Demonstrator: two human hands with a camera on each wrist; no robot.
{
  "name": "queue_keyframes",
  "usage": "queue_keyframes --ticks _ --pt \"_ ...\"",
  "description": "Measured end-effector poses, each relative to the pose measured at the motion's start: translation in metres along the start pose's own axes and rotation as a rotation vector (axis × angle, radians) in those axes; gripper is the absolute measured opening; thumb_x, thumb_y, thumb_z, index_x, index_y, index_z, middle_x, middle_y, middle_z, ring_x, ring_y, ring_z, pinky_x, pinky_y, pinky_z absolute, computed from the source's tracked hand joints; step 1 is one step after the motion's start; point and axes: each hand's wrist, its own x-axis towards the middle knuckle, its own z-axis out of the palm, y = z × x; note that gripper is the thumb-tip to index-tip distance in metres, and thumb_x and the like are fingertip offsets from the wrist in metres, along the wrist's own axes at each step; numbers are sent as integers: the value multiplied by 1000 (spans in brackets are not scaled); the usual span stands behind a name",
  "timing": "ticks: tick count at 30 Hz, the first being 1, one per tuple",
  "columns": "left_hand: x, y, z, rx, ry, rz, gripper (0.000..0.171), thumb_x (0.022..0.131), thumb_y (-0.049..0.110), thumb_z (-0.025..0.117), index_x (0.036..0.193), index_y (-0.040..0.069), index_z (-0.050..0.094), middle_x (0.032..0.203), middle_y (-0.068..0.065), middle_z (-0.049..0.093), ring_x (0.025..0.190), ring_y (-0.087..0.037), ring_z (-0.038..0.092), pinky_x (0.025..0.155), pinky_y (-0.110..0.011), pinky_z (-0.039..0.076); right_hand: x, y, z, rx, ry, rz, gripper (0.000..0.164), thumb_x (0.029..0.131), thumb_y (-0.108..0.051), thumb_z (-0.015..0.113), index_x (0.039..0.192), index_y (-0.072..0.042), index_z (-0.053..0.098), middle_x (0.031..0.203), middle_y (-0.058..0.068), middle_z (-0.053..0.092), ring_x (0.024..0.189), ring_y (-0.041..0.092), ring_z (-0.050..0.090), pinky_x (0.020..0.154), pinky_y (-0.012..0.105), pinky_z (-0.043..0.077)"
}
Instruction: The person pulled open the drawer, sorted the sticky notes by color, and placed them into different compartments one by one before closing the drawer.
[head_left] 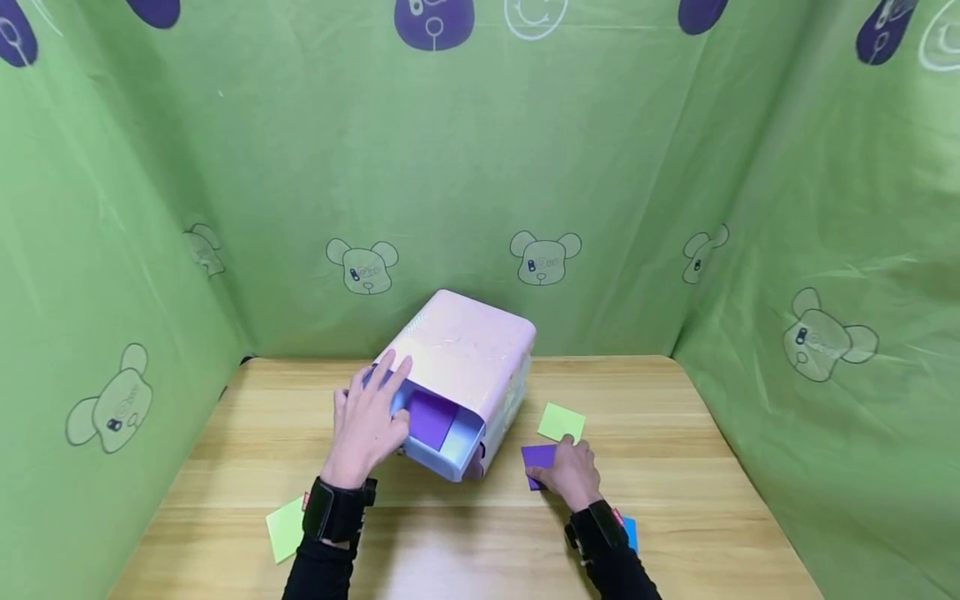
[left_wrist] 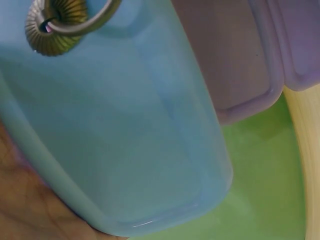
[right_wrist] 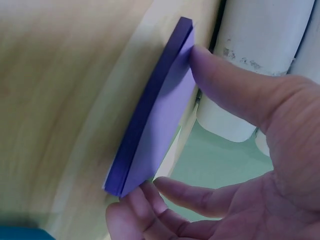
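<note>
A pink tabletop drawer box (head_left: 465, 346) stands turned at an angle, its light blue drawer (head_left: 442, 454) pulled out. Inside the drawer lies a purple sticky-note pad (head_left: 431, 419). My left hand (head_left: 367, 429) rests at the box's front left corner, fingers spread over the top edge and the drawer's side. A brass ring handle (left_wrist: 90, 25) shows on the drawer front in the left wrist view. With thumb and fingertips, my right hand (head_left: 573, 473) pinches opposite edges of another purple sticky-note pad (right_wrist: 155, 125) at the table, right of the box.
A light green sticky-note pad (head_left: 561, 422) lies just behind my right hand. Another light green pad (head_left: 285, 529) is at the left, partly under my left wrist. A blue pad (head_left: 632, 533) peeks out beside my right wrist. Green cloth (head_left: 450, 167) encloses the wooden table (head_left: 420, 542).
</note>
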Motion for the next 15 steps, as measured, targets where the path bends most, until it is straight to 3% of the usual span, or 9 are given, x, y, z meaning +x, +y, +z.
queue_keyframes --ticks 15 --pt "1 -3 2 10 17 4 77 83 20 57 157 28 37 170 -1 26 150 -41 34 104 -61 38 8 1 -2 68 -45 75 85 68 -41 93 116 16 53 109 31 55 98 41 57 82 56 56"
